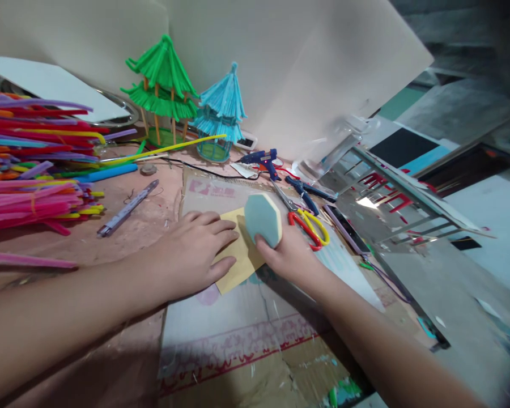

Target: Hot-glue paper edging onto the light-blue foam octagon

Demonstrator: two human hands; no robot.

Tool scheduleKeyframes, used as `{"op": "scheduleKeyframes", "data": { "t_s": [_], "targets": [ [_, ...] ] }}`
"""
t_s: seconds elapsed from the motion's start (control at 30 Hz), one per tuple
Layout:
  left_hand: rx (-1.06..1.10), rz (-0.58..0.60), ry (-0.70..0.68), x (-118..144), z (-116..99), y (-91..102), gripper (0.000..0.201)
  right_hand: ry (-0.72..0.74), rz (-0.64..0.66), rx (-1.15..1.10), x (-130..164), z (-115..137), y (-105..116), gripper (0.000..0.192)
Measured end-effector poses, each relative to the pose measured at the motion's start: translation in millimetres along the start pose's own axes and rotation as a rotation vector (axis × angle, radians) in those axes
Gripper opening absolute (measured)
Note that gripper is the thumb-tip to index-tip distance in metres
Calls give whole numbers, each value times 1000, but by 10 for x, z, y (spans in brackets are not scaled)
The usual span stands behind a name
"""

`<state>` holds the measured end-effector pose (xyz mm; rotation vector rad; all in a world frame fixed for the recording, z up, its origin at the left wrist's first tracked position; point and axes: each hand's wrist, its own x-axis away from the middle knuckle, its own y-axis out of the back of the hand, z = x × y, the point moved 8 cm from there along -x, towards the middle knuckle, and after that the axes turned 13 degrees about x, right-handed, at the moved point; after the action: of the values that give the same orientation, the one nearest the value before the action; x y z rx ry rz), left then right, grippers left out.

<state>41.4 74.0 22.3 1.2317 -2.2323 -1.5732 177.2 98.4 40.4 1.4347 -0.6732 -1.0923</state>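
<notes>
Near forearms (365,334): left hand (195,249) spread on yellow paper (244,262), best held flat; right hand (292,253) pinches 1 many-sided block (261,215).

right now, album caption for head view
Left hand on a yellow sheet, right hand gripping a blue-faced block, green pagoda model and blue one behind.
</notes>
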Motion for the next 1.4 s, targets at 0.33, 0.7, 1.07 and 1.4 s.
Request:
{"op": "scheduleKeyframes", "data": {
  "t_s": [0.33, 0.7, 1.07, 1.4],
  "targets": [
    [9, 3, 12, 0, -37, -8, 39, 98, 60, 125, -81, 97, -23, 17],
    [-3, -13, 11, 16, -37, -11, 38, 90, 32, 146, -160, 62, -13, 16],
    [63, -10, 17, 7, -21, 1, 38, -195, -61, -422, -302, -150, -9, 10],
    [351, -296, -10, 3, 63, 320, 30, -321, 178, -1369, 138, 120, -208, 35]
  ]
}}
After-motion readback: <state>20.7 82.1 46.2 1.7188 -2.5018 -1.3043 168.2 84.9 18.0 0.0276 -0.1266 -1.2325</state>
